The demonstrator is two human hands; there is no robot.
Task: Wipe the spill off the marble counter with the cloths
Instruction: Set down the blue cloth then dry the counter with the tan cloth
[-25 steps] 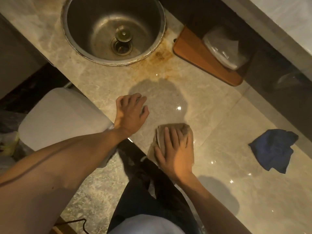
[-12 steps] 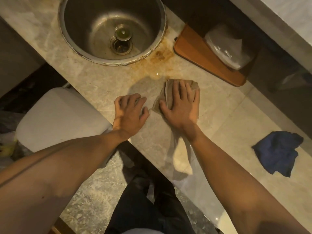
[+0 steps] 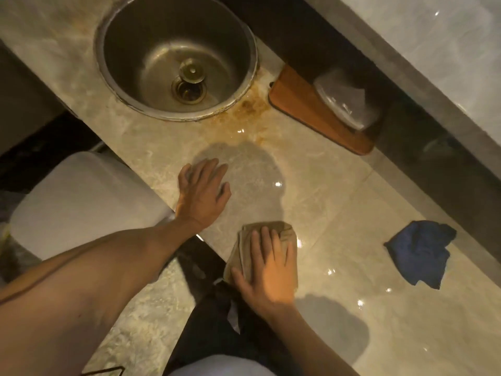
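Observation:
My right hand (image 3: 267,270) presses flat on a folded beige cloth (image 3: 282,230) at the near edge of the marble counter (image 3: 339,202). Flat on the counter, fingers spread, my left hand (image 3: 202,191) rests to the left of the cloth and holds nothing. An orange-brown spill stain (image 3: 248,111) lies between the sink and the wooden board, with wet glints just below it. A crumpled blue cloth (image 3: 418,253) lies on the counter to the right, apart from both hands.
A round steel sink (image 3: 113,69) with a drain plug is set in the counter at the back. A wooden board (image 3: 303,104) carrying a clear plastic bag (image 3: 344,100) stands right of the sink. A white bin lid (image 3: 76,202) sits below the counter's left edge.
My right hand has dragged the beige cloth back from near the stain to the counter's near edge. The left hand has stayed in place.

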